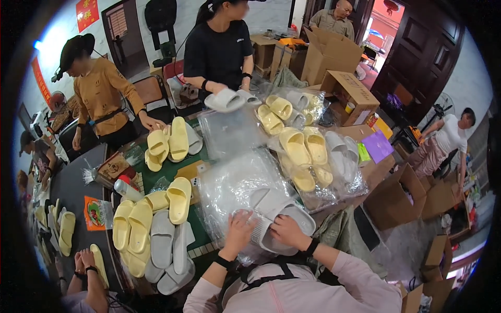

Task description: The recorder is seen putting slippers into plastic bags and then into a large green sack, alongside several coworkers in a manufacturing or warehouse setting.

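Two grey slippers [282,219] are lying side by side inside a clear plastic bag [235,182] on the worktop [201,229], right at the near edge in front of the person. The bag is sitting open and crinkled, reaching back from the slippers toward the middle of the worktop. Beyond the grey slippers, further bags [313,156] are holding pale yellow and grey slippers, several pairs to a heap, and behind those an open cardboard box [347,88] is standing with its flaps up. To the right of the grey slippers, off the worktop, more open cartons [396,198] are sitting on the floor.

The left hand [239,229] is resting on the plastic just left of the grey slippers, its fingers spread and pressing down on the film. The right hand [286,232] is lying on the nearer grey slipper, fingers curled over its strap and closed around it. Both forearms are coming in from the lower edge in pink sleeves, each wrist wearing a dark band.

To the left of the grey slippers, loose yellow and grey slippers [156,235] are lying in a row on the green surface. Across the worktop from the grey slippers, a person in black [219,47] is holding a grey slipper, and a person in a mustard top [104,94] is touching a yellow pair [167,143].
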`<state>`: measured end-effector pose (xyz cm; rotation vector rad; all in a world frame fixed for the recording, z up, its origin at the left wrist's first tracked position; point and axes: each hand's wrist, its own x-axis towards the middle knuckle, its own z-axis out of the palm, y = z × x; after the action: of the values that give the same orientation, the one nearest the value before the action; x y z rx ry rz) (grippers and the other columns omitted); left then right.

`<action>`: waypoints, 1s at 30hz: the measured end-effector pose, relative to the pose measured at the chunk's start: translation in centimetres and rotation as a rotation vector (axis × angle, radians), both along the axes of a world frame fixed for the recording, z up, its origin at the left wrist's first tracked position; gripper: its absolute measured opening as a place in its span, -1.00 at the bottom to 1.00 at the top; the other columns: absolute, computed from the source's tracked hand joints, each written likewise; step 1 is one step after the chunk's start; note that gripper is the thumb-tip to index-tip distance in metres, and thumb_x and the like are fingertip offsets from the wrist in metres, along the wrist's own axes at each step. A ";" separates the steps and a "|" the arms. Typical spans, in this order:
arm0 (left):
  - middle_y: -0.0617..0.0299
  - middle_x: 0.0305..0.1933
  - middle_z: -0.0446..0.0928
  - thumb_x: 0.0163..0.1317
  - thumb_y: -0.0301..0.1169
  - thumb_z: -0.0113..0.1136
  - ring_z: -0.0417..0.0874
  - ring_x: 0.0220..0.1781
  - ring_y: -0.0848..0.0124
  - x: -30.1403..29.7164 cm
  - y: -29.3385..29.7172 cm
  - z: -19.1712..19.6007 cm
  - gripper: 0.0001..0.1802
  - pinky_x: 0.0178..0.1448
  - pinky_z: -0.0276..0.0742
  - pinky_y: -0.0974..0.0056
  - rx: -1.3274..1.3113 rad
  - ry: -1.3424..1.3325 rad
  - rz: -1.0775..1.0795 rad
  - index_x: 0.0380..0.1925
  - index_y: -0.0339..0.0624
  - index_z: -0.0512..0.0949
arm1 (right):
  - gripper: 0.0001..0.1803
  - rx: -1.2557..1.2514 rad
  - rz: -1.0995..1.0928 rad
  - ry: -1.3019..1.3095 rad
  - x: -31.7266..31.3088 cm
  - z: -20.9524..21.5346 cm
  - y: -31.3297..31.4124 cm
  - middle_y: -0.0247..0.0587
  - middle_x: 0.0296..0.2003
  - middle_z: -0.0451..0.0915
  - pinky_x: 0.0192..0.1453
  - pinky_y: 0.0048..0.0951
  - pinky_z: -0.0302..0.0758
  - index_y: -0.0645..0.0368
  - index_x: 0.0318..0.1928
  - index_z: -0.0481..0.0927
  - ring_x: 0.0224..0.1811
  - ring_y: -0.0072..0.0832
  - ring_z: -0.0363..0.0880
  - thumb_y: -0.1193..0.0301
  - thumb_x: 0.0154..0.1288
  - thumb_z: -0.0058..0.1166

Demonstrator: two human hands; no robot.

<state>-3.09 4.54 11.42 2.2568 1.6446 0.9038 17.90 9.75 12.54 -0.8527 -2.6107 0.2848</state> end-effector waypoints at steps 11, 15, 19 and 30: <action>0.06 0.15 0.43 0.18 -0.56 0.04 0.49 0.11 0.28 3.3 -5.7 4.2 -0.67 0.24 0.29 0.33 -0.518 -0.670 -0.429 -0.03 -0.11 0.53 | -0.66 0.014 -0.328 0.005 -7.2 -5.2 2.1 -0.08 -0.27 0.43 -0.19 -0.13 0.35 0.15 -0.13 0.44 -0.11 -0.16 0.39 0.33 0.04 0.01; 0.17 0.06 0.51 0.30 -0.39 -0.01 0.45 0.15 0.41 2.9 -5.7 7.1 -0.73 0.22 0.31 0.33 -0.786 -0.738 -0.350 -0.04 -0.13 0.54 | -0.66 -0.148 -0.331 -0.016 -7.1 -4.0 0.8 -0.04 -0.27 0.43 -0.19 -0.14 0.37 0.08 -0.09 0.44 -0.11 -0.14 0.41 0.32 0.07 0.01; 0.08 -0.08 0.54 0.38 -0.35 -0.15 0.59 -0.07 0.37 2.4 -4.7 4.5 -0.69 0.01 0.52 0.32 -0.660 -1.119 -0.011 -0.12 -0.41 0.44 | -0.64 -0.156 -0.167 0.157 -1.6 -0.9 -4.2 -0.01 -0.12 0.49 -0.10 -0.13 0.41 0.10 -0.07 0.47 -0.03 -0.09 0.42 0.37 0.06 0.09; 0.10 -0.23 0.55 0.35 -0.51 -0.15 0.57 -0.20 0.46 8.1 -6.1 6.5 -0.80 -0.08 0.50 0.38 -0.650 -0.799 -0.461 -0.23 -0.36 0.47 | -0.17 -0.277 -0.775 0.227 2.3 -0.8 -13.5 0.19 0.16 0.23 0.26 0.07 0.05 0.20 0.21 0.22 0.22 0.10 0.16 0.15 -0.07 0.23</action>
<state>4.99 -1.51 17.92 1.4374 0.8329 0.8210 20.17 -3.75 11.77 -1.7214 -1.8765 0.4828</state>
